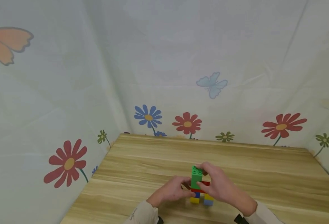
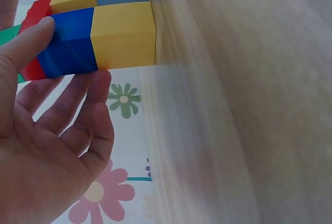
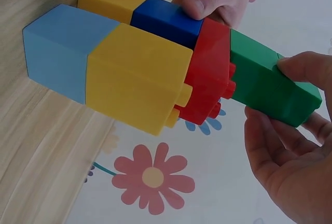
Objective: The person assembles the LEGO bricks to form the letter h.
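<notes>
A toy-brick structure stands on two legs. One leg is a yellow brick (image 2: pixel 124 35) under a dark blue brick (image 2: pixel 71 47); the other is a light blue brick (image 3: pixel 58 53) under a yellow brick (image 3: pixel 137 79) with some studs showing. Across the top lies a red brick (image 3: pixel 208 71), with a green block (image 1: pixel 196 181) upright on its left end. My left hand (image 1: pixel 174 189) pinches the dark blue brick, thumb on the near side and fingertips on the far side. My right hand (image 1: pixel 221 186) grips the green block between thumb and fingers.
The structure's legs stand on a wood-grain table (image 1: pixel 142 155). A pale cloth backdrop (image 1: pixel 164 56) printed with flowers and butterflies rises behind the table and at its sides.
</notes>
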